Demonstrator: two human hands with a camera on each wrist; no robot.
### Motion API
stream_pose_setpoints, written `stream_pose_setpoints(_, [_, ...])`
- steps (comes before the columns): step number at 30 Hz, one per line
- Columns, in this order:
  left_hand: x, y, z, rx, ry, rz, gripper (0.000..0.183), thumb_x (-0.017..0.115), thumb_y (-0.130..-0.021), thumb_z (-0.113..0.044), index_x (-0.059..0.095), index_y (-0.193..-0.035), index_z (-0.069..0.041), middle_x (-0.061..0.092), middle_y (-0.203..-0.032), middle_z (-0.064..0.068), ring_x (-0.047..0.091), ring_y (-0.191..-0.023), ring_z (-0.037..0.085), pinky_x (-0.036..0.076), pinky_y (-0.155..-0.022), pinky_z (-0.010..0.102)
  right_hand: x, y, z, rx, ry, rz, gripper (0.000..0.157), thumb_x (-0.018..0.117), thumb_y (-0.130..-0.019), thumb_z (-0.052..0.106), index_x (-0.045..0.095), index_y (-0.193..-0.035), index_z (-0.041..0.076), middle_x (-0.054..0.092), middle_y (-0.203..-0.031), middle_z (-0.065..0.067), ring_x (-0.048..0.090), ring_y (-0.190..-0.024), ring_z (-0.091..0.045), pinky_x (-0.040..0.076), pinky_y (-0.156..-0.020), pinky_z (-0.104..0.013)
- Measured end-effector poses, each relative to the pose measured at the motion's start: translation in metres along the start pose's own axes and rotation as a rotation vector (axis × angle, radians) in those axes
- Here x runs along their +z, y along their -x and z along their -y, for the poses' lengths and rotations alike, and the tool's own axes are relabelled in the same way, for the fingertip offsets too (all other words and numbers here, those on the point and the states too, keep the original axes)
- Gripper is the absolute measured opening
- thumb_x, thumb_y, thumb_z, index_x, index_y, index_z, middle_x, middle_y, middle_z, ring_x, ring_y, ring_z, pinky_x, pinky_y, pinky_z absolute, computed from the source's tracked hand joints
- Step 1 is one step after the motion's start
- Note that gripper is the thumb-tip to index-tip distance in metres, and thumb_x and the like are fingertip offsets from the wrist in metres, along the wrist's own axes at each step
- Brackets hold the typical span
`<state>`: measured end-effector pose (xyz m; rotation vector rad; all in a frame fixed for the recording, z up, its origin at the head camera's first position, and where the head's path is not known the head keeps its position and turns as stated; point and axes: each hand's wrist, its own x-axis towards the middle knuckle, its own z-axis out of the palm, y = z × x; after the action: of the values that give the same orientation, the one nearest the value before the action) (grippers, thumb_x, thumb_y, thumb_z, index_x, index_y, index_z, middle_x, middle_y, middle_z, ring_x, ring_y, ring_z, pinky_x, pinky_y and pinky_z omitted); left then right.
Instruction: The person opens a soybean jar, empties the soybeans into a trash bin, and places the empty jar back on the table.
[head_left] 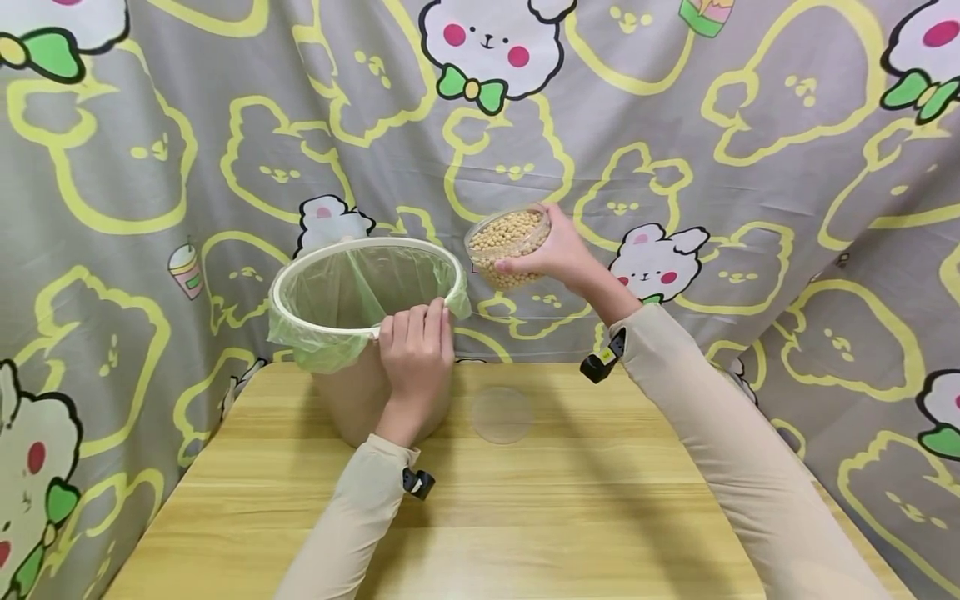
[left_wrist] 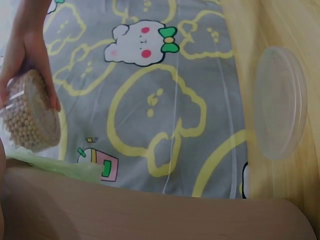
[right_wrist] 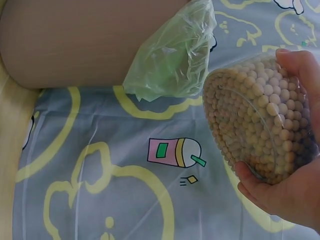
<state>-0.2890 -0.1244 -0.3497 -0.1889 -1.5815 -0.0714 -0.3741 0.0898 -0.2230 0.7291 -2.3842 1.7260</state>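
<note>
Two grips, one narrow gap

Grey patterned fabric curtain [head_left: 712, 83] hangs behind a pale wood-grain worktop [head_left: 540, 517]. A tall brown bin [head_left: 345, 396] with a white ring rim [head_left: 367, 242] and green plastic liner [head_left: 330, 350] stands on it. Just right of the rim, not touching, the right hand [head_left: 558, 250] clamps a squat clear plastic tub [head_left: 491, 268], mouth upward, axis tipped. The rim's right side stands between tub and bin opening, the left hand [head_left: 416, 346] curled over its near part. Below lies a clear disc lid [head_left: 502, 415]; pale round beans [head_left: 510, 229] fill the tub.
</note>
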Motion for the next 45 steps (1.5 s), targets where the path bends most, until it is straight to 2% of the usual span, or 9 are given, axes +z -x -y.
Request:
stream_pose_setpoints(9, [0.0,-0.001,-0.001,0.004,-0.003,0.001,0.014,0.067,-0.095,-0.016,0.073,-0.1,-0.005,0.066,-0.082,0.009,0.055,-0.072,0.029,0.042,-0.077,0.04,0.013,-0.009,0.003,-0.027,0.166,-0.009,0.113,0.099,-0.057,0.022,0.034,-0.149,0.007,0.05,-0.138,-0.015,0.055,-0.121,-0.025,0.05,-0.104,-0.04])
stream_pose_setpoints(20, [0.0,0.0,-0.001,0.005,-0.015,0.005,0.015,0.066,-0.095,-0.018,0.073,-0.1,-0.005,0.065,-0.082,0.009,0.055,-0.072,0.029,0.042,-0.077,0.04,0.021,-0.017,0.014,-0.031,0.341,0.017,0.123,0.099,-0.056,0.032,0.029,-0.154,0.005,0.047,-0.145,-0.016,0.05,-0.131,-0.029,0.044,-0.112,-0.044])
stream_pose_setpoints(27, [0.001,0.0,0.0,0.002,-0.016,0.005,0.015,0.066,-0.095,-0.017,0.073,-0.1,-0.005,0.065,-0.082,0.009,0.054,-0.071,0.029,0.042,-0.077,0.04,0.024,-0.02,0.02,-0.035,0.37,0.048,0.126,0.098,-0.057,0.03,0.025,-0.156,0.005,0.045,-0.147,-0.017,0.05,-0.131,-0.03,0.044,-0.111,-0.044])
stream_pose_setpoints(37, [0.001,-0.002,0.0,0.002,-0.01,0.007,0.015,0.066,-0.095,-0.018,0.072,-0.101,-0.005,0.065,-0.083,0.008,0.055,-0.072,0.029,0.042,-0.078,0.041,0.027,-0.023,0.033,-0.09,0.439,0.085,0.123,0.099,-0.056,0.029,0.029,-0.154,0.004,0.05,-0.141,-0.016,0.054,-0.124,-0.028,0.046,-0.108,-0.042])
stream_pose_setpoints(45, [0.002,-0.001,0.0,-0.004,0.002,0.004,0.015,0.066,-0.095,-0.018,0.073,-0.101,-0.005,0.066,-0.083,0.009,0.055,-0.073,0.029,0.042,-0.079,0.04,0.027,-0.027,0.038,-0.09,0.505,0.114,0.126,0.099,-0.055,0.032,0.027,-0.155,0.004,0.051,-0.142,-0.016,0.054,-0.125,-0.028,0.045,-0.11,-0.042])
